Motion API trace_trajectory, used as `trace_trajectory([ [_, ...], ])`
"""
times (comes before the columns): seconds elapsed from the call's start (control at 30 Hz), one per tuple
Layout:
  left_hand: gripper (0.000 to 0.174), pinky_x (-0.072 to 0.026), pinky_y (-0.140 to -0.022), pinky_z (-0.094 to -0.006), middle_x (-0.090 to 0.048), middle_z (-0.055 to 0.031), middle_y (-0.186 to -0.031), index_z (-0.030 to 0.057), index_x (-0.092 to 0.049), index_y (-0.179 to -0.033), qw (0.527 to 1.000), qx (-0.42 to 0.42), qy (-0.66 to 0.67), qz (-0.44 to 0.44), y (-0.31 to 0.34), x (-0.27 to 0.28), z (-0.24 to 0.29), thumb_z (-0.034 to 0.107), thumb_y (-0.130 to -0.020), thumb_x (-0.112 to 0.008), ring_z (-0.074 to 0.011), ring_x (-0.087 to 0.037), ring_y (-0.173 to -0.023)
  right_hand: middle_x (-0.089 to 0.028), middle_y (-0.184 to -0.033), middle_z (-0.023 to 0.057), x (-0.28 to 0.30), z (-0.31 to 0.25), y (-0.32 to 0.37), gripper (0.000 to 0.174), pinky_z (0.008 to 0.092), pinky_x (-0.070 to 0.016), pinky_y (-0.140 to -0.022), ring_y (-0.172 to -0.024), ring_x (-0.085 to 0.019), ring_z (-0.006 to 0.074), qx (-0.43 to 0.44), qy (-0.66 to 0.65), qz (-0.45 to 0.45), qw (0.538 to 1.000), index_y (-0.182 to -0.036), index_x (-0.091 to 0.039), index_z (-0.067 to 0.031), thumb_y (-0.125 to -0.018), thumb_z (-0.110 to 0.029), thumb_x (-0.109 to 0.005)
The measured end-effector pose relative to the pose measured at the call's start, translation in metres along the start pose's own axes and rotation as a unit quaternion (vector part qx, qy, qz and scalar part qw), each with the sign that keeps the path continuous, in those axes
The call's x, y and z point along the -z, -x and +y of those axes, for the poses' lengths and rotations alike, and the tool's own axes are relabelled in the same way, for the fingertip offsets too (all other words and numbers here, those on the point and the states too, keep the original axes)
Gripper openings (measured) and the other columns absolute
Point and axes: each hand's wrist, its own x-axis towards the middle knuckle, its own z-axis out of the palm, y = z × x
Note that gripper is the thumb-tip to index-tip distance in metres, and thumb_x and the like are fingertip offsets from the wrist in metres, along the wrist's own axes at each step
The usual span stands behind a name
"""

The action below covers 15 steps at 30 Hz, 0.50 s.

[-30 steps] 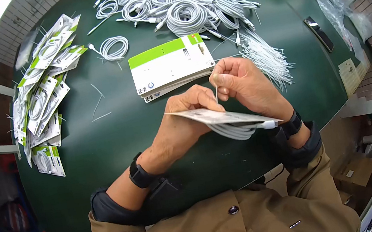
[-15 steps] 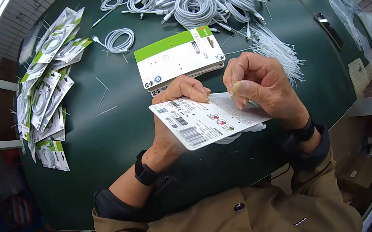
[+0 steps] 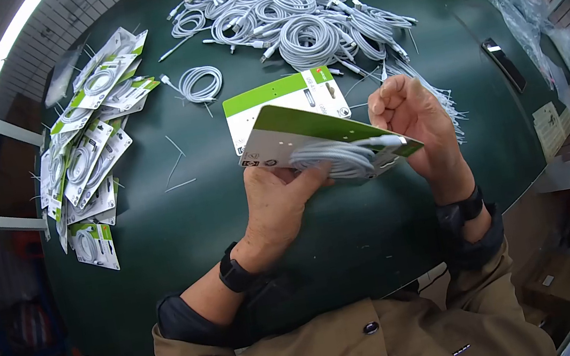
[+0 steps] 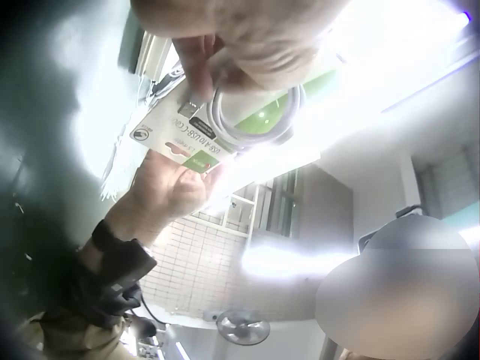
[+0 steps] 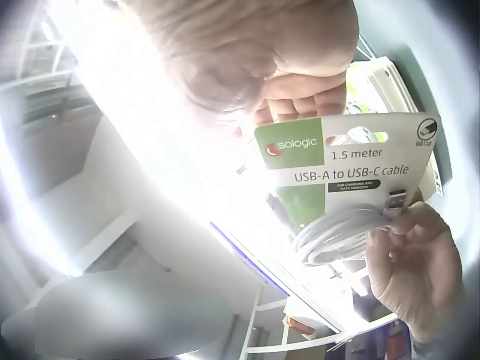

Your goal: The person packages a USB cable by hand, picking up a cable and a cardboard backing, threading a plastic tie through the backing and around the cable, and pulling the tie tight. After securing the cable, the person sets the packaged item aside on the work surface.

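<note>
My left hand (image 3: 270, 203) grips a white-and-green cable card (image 3: 294, 122) by its lower left part, thumb over the coiled white cable (image 3: 334, 158) on its front. In the right wrist view the card's printing reads USB-A to USB-C cable, and a plug end shows near the left hand's fingers. My right hand (image 3: 420, 121) is raised just behind the card's right end with its fingers bent; I cannot tell whether a thin tie is between them. Beyond the held card lies a stack of blank-of-cable cards (image 3: 320, 93).
A large heap of coiled white cables (image 3: 307, 42) lies at the back, with a single coil (image 3: 198, 85) beside it. White ties (image 3: 444, 102) are bunched right of centre. Cards with cables (image 3: 82, 159) pile up on the left. A phone (image 3: 503, 64) and plastic bag (image 3: 534, 23) lie right.
The card has turned from its printed back to its cable side, now tilted up in the left hand. The right hand has come away from the card's back and moved slightly up and right.
</note>
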Motion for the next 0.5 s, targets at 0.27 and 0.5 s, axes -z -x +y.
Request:
trace_trajectory([
  [0.27, 0.045, -0.0587, -0.079, -0.0290, -0.070, -0.0071, -0.118, 0.0023, -0.059, -0.133, 0.988, 0.064, 0.126, 0.060, -0.001, 0.005, -0.002, 0.004, -0.091, -0.076, -0.0164, -0.070, -0.102, -0.073, -0.100, 0.0061, -0.021, 0.008, 0.011, 0.026, 0.0232, -0.0562, -0.069, -0.080, -0.067, 0.0075, 0.035, 0.373, 0.120, 0.920, -0.121, -0.066, 0.0016, -0.096, -0.005, -0.074],
  [0.5, 0.061, -0.0499, -0.105, -0.0400, -0.058, -0.0156, -0.138, -0.0006, -0.056, -0.137, 0.939, -0.254, -0.195, 0.122, 0.010, 0.031, 0.018, 0.010, -0.084, -0.084, -0.0251, -0.057, -0.128, -0.074, -0.095, 0.0059, -0.021, 0.000, 0.013, 0.023, 0.0245, -0.0570, -0.071, -0.082, -0.070, 0.0089, 0.011, 0.416, 0.107, 0.903, -0.116, -0.069, 0.0018, -0.095, -0.006, -0.075],
])
